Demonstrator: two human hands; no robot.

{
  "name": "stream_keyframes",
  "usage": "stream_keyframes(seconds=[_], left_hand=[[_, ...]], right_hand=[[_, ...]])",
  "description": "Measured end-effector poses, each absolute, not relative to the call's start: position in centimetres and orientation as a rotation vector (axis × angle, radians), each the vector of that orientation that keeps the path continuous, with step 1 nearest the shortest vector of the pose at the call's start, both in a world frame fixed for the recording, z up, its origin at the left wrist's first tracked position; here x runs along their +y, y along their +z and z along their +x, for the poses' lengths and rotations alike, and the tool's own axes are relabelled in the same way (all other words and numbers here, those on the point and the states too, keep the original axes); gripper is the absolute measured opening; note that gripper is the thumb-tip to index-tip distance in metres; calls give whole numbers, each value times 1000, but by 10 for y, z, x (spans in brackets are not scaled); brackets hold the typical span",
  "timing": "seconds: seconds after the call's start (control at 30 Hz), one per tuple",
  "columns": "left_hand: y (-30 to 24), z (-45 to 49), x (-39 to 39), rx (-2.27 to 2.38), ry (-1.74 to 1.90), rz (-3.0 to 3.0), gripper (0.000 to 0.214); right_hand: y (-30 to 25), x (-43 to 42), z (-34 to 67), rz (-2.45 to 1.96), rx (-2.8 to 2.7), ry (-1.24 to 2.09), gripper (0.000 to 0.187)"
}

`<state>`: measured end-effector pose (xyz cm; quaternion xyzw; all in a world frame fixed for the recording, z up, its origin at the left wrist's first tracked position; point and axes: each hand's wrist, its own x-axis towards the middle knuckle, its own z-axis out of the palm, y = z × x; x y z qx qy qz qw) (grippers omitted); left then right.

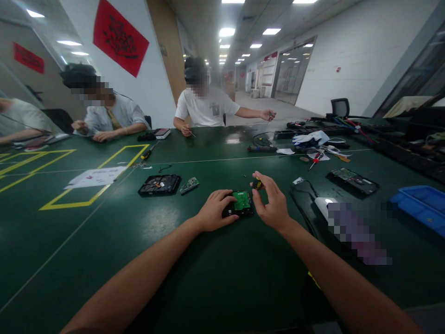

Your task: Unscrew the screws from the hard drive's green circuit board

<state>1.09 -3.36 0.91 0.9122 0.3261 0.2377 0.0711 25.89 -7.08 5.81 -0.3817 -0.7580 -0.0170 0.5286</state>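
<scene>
A black hard drive with a green circuit board facing up lies on the table before me. My left hand grips it from the left side, fingers along its far edge and thumb at the near edge. To the right of the drive, my right hand is raised and pinches a screwdriver by its short black and yellow handle. The screwdriver's shaft and tip cannot be made out. Just beyond the drive lie tiny loose bits, perhaps screws.
Left of the drive are an opened drive casing and a loose circuit board. Rightward lie another drive, a cable, a blurred-out device and a blue bin. Tools and a glove lie farther back. Co-workers sit across the table.
</scene>
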Motion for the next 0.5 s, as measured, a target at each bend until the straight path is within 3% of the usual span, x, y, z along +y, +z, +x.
stream_keyframes(seconds=[0.37, 0.5], left_hand=[[10, 12, -34, 991, 726, 2729, 56], [9, 11, -34, 975, 728, 2734, 56]], right_hand=[[63, -73, 261, -966, -1764, -132, 45], [63, -73, 259, -921, -1805, -89, 53]])
